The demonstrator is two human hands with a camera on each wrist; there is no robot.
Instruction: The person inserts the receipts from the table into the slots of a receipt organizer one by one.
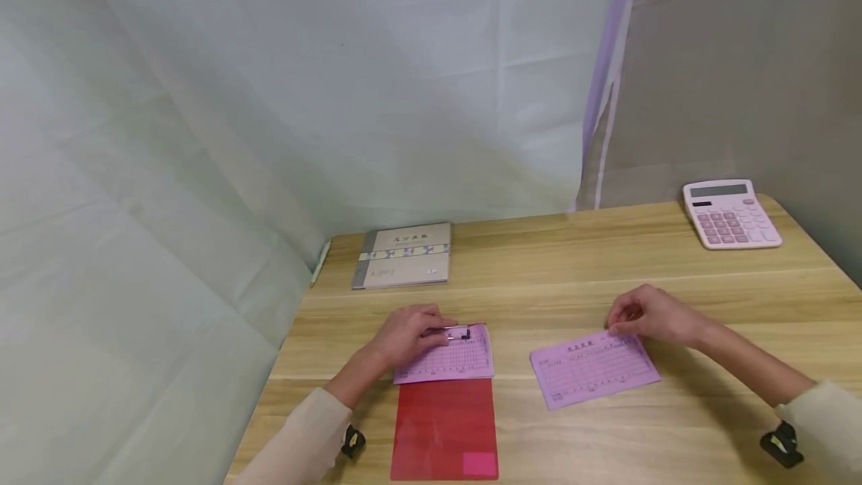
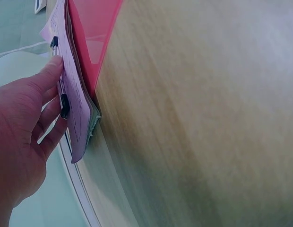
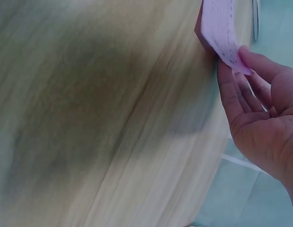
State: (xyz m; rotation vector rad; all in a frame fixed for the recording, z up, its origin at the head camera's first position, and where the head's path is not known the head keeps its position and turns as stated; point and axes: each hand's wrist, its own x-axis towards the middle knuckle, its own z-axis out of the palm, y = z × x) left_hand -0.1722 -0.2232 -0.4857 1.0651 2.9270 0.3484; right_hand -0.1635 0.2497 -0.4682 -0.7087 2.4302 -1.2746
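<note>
My left hand [image 1: 407, 334] grips the metal clip [image 1: 459, 333] at the top of a red clipboard [image 1: 444, 425]. In the left wrist view its thumb lies on the clip [image 2: 64, 103], which has black ends. Beneath that clip is a stack of purple printed forms [image 1: 461, 359], its layered edges showing in the left wrist view. To the right, my right hand [image 1: 653, 316] pinches the upper right corner of a separate purple form [image 1: 592, 370]. Thumb and fingers hold that form [image 3: 221, 33] from both sides in the right wrist view. A pink label sits on the clipboard's lower right corner.
A grey and beige notebook [image 1: 404, 257] lies at the back left of the wooden table [image 1: 539, 268], with a pale green pen [image 1: 320, 263] at its left. A pink calculator [image 1: 732, 215] stands at the back right. Pale curtains [image 1: 404, 81] hang behind the table.
</note>
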